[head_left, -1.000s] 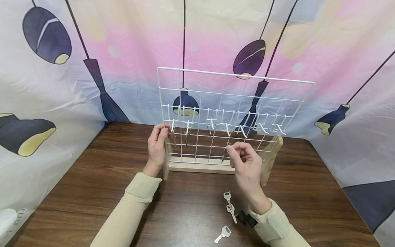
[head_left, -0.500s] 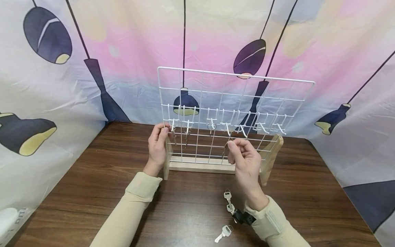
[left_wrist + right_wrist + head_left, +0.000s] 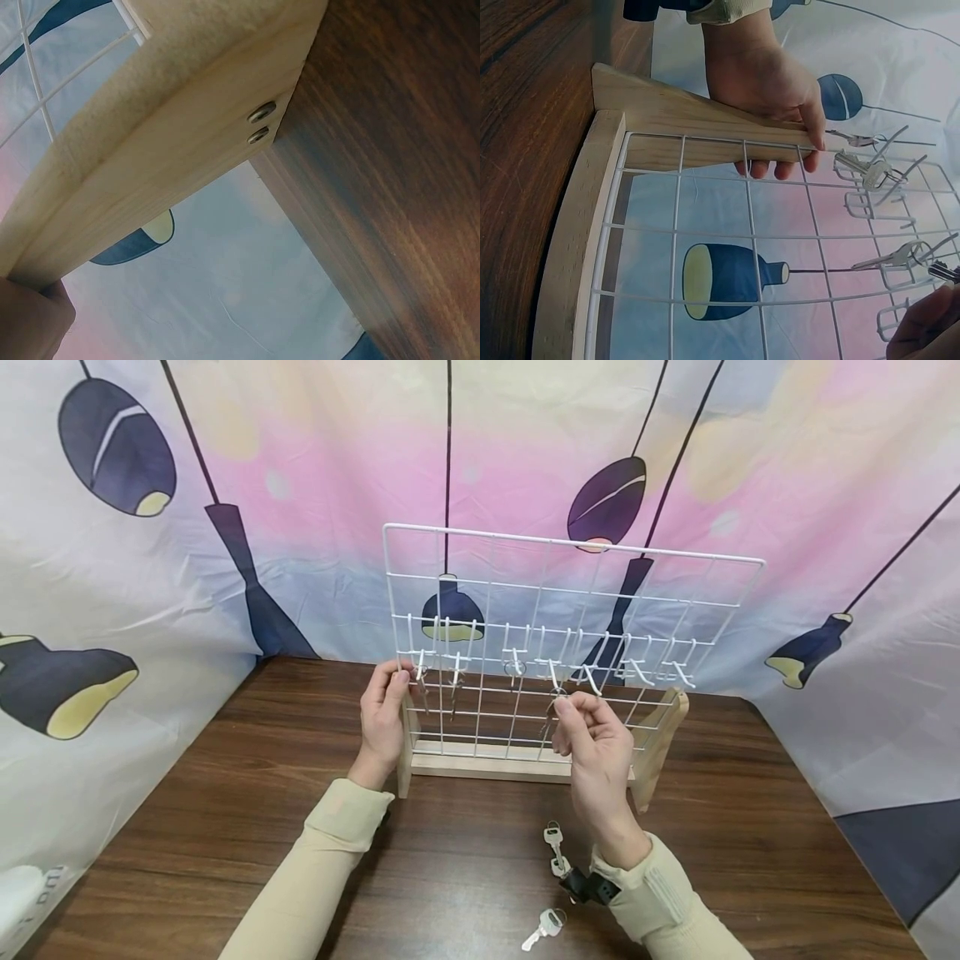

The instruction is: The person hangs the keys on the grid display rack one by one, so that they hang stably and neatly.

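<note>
A white wire grid rack (image 3: 510,582) on a wooden stand carries a row of white hooks. My left hand (image 3: 384,710) grips the stand's left side post (image 3: 180,127) near its top. Between thumb and fingers, my right hand (image 3: 598,747) pinches a key (image 3: 945,271), its ring (image 3: 557,692) right at the tip of the fourth hook (image 3: 552,673) from the left. Keys hang from the three hooks to its left, one of them a silver key (image 3: 870,172) on a ring. The hooks farther right hold nothing.
Several loose keys lie on the brown table (image 3: 465,852) in front of the rack: one key (image 3: 552,835) beside another partly covered by the black wrist strap (image 3: 588,887), and a key (image 3: 546,927) nearer me. A patterned cloth (image 3: 315,468) hangs behind.
My right hand has risen slightly, bringing the key's ring up from below the fourth hook to its tip. The left hand keeps its place on the post.
</note>
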`<state>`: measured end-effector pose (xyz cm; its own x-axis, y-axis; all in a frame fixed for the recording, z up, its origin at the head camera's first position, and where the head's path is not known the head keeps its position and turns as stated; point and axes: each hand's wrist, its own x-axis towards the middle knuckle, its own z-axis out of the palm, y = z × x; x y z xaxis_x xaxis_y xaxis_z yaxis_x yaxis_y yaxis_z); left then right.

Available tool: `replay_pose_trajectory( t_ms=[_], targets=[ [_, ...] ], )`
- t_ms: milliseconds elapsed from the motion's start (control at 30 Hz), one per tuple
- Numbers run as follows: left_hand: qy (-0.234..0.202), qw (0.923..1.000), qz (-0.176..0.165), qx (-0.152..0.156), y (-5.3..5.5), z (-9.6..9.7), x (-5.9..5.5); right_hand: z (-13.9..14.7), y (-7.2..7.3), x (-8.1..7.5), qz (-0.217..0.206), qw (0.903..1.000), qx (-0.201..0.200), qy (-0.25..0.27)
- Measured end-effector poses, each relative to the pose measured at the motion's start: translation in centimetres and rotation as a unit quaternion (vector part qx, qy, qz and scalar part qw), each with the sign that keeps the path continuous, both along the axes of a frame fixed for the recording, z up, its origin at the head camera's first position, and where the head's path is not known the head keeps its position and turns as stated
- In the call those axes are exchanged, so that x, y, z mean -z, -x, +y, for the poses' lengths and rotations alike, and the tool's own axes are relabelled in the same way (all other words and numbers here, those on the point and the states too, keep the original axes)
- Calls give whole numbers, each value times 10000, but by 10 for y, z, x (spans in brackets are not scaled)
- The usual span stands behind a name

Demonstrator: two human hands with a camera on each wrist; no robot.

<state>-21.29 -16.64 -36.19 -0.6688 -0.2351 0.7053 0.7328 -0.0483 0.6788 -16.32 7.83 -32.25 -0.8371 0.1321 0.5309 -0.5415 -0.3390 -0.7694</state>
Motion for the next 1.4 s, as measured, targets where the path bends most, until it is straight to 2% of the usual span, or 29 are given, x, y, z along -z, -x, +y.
replay_pose_trajectory(
  t_ms=[567, 1167, 1400],
  targets=[
    [-129, 9998, 72, 93, 1, 0, 1, 0, 3, 1, -90, 10000, 2, -1],
    [-20, 10000, 28, -42, 0, 0, 0, 3, 6, 5, -224, 9997, 59, -41],
    [-74, 9999, 48, 56, 0, 0, 0, 9, 5, 8, -357, 9992, 168, -50]
  ],
)
